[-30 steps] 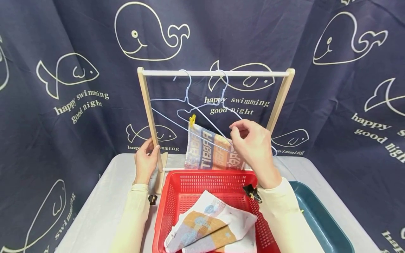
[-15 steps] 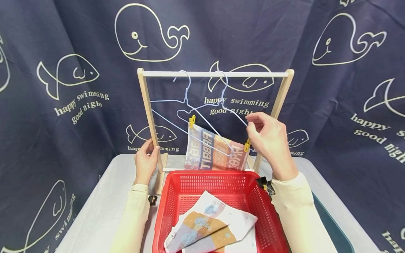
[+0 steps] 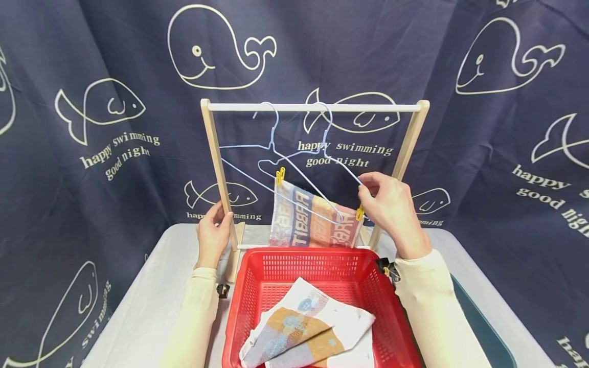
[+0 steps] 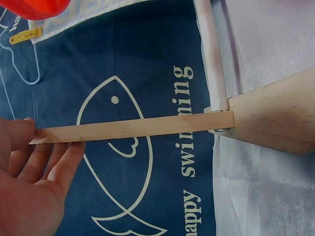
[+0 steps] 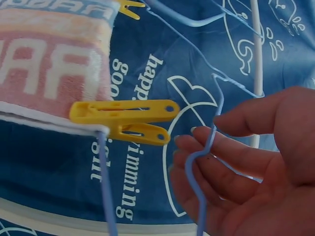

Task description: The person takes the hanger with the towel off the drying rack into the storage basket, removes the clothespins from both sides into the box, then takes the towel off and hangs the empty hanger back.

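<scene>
My left hand [image 3: 213, 235] grips the left wooden post [image 3: 217, 158] of a small rack. In the left wrist view, its thumb and fingers [image 4: 63, 162] lie on either side of that post. My right hand [image 3: 391, 209] pinches the right arm of a blue wire hanger [image 3: 342, 164] hooked on the white top bar [image 3: 368, 108]. A small printed towel [image 3: 301, 217] hangs from this hanger, held by a yellow clothespin [image 3: 280, 176] at its left corner. Another yellow clothespin [image 5: 123, 112] grips the towel's right corner, just beside my right fingers.
A second blue hanger [image 3: 244, 146] hangs on the bar, overlapping the towel from the front. Before the rack stands a red basket [image 3: 303, 253] with folded printed cloth [image 3: 308, 327] inside. A teal tray [image 3: 483, 324] sits at the right, partly behind my forearm.
My right hand has moved right, off the towel's right corner and onto the hanger's arm, uncovering the right clothespin. Over the last half second it has barely shifted. My left hand stays put.
</scene>
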`<state>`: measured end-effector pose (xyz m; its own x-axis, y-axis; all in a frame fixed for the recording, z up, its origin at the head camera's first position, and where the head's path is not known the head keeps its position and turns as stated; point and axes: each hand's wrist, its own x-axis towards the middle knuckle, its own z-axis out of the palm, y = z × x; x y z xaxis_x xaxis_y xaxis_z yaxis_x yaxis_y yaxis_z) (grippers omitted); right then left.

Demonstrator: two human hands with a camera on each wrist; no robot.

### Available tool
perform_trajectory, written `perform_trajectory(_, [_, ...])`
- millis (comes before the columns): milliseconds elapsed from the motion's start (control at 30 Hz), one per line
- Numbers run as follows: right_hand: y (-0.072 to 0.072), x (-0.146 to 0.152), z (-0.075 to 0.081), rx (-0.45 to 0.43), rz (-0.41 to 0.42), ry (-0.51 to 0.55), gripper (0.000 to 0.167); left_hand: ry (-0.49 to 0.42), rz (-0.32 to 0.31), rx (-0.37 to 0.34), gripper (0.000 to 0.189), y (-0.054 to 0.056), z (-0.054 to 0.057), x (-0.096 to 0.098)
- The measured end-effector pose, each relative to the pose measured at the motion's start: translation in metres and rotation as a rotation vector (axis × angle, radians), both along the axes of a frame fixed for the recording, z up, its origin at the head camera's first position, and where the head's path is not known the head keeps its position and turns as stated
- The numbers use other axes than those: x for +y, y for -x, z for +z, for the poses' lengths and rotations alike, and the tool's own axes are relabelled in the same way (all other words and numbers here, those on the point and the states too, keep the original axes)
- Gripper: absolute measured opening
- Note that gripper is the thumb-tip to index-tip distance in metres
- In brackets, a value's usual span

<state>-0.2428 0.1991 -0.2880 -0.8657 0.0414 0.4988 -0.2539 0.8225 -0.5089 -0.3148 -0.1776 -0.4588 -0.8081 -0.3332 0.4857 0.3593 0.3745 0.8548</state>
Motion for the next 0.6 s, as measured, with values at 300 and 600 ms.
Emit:
perform_trajectory(300, [0.0049,-0.0008,-0.0071,0.030,-0.007,-0.003,0.024,-0.008,-0.002,-0.007,0.037,-0.0012,0.0018,0.0014])
perform_trajectory(600, [0.0061,-0.0032,-0.0101,0.059,-0.008,0.009,0.024,-0.012,-0.004,-0.016,0.038,-0.0008,0.0007,0.0007])
